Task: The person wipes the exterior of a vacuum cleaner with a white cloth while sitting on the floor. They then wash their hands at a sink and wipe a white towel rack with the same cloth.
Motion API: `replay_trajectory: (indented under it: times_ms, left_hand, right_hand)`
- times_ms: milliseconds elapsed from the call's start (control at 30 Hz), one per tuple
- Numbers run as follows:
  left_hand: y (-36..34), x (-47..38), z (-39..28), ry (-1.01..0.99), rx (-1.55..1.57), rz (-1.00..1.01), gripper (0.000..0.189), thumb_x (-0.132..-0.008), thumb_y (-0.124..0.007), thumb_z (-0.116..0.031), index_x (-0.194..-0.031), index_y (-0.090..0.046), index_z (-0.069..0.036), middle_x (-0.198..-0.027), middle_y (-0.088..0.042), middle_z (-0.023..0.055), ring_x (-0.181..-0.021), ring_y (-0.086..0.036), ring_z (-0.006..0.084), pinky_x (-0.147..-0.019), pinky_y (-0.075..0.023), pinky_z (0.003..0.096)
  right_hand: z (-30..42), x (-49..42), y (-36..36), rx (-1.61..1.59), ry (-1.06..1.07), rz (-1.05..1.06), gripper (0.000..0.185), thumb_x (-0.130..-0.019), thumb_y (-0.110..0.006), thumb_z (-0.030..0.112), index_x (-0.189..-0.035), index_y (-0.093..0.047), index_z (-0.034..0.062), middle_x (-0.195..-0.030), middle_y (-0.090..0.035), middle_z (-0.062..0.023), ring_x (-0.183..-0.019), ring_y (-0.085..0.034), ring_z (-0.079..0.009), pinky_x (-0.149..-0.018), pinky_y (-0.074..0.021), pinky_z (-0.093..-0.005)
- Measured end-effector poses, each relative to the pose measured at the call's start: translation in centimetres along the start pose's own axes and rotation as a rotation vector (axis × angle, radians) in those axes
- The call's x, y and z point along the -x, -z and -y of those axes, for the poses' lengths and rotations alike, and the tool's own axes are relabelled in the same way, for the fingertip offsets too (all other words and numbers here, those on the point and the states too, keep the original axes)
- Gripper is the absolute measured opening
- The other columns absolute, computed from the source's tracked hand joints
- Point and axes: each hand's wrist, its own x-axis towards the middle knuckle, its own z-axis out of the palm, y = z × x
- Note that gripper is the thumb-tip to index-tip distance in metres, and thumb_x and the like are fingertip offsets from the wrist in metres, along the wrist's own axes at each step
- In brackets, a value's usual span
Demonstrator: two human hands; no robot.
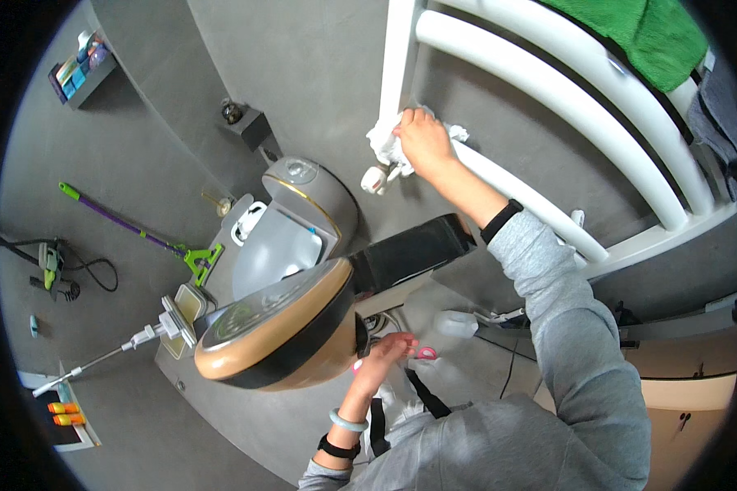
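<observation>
My right hand grips a crumpled white cloth around the lower corner of a white towel radiator, where the upright meets a bar. Just below the cloth is a white radiator valve. My left hand appears empty, with its fingers loosely extended. It is beside a rounded tan-and-black appliance with a glossy lid; whether it touches the casing I cannot tell. A black box-shaped part extends behind the appliance towards the radiator.
A grey toilet stands beyond the appliance. Against the wall lean a green-and-purple mop and a white-handled flat mop. A green towel hangs on the radiator. A translucent plastic container and a dark cable are low down.
</observation>
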Motion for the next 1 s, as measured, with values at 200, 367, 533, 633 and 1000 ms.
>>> replay_trajectory:
  times_ms: [200, 367, 533, 633, 1000]
  left_hand:
    - [-0.9, -0.9, 0.3, 0.024, 0.025, 0.074, 0.03, -0.091, -0.045, -0.021, -0.113, -0.049, -0.001, -0.106, -0.057, 0.0082, -0.096, -0.053, 0.0144, -0.088, -0.0411, 0.0278]
    - [-1.4, -1.3, 0.0, 0.078, -0.043, 0.077, 0.029, -0.091, -0.045, -0.021, -0.113, -0.049, -0.003, -0.106, -0.058, 0.0053, -0.093, -0.054, 0.0122, -0.085, -0.0411, 0.0259]
    - [-2.3, -2.1, -0.6, 0.023, -0.029, 0.142, 0.028, -0.091, -0.045, -0.021, -0.113, -0.05, -0.004, -0.104, -0.059, 0.0047, -0.089, -0.055, 0.0107, -0.082, -0.042, 0.0244]
    - [-2.9, -2.0, -1.0, 0.048, -0.034, 0.154, 0.028, -0.091, -0.046, -0.02, -0.112, -0.05, -0.004, -0.104, -0.059, 0.0049, -0.089, -0.055, 0.011, -0.081, -0.0425, 0.0244]
    - [-2.2, -1.0, -1.2, 0.072, -0.025, 0.115, 0.025, -0.09, -0.046, -0.017, -0.109, -0.052, -0.002, -0.102, -0.06, 0.0071, -0.089, -0.057, 0.0138, -0.081, -0.0443, 0.0255]
  right_hand:
    - [-1.3, 1.1, 0.7, -0.128, -0.066, 0.063, 0.033, -0.077, -0.06, 0.033, -0.085, -0.05, 0.0024, -0.075, -0.056, -0.0119, -0.071, -0.06, -0.0249, -0.06, -0.0503, -0.0335]
    - [-5.7, 8.7, 5.0, -0.065, -0.13, 0.026, 0.026, -0.079, -0.058, 0.028, -0.085, -0.05, 0.004, -0.076, -0.055, -0.009, -0.072, -0.058, -0.0253, -0.065, -0.0468, -0.0366]
    - [-11.8, 15.2, 10.2, -0.216, -0.828, 0.231, 0.019, -0.088, -0.046, 0.019, -0.083, -0.056, 0.0041, -0.077, -0.062, -0.0106, -0.073, -0.059, -0.0302, -0.067, -0.0453, -0.0387]
    - [-13.1, 15.6, 16.5, -1.902, -1.452, -0.685, 0.038, -0.094, -0.03, 0.025, -0.119, -0.046, 0.0021, -0.121, -0.05, -0.0118, -0.111, -0.048, -0.0257, -0.093, -0.0386, -0.0379]
    - [-15.8, 16.8, 23.9, -0.034, -0.763, -0.693, 0.035, -0.089, -0.04, 0.021, -0.112, -0.044, -0.0048, -0.113, -0.046, -0.0203, -0.107, -0.046, -0.0333, -0.092, -0.0338, -0.0372]
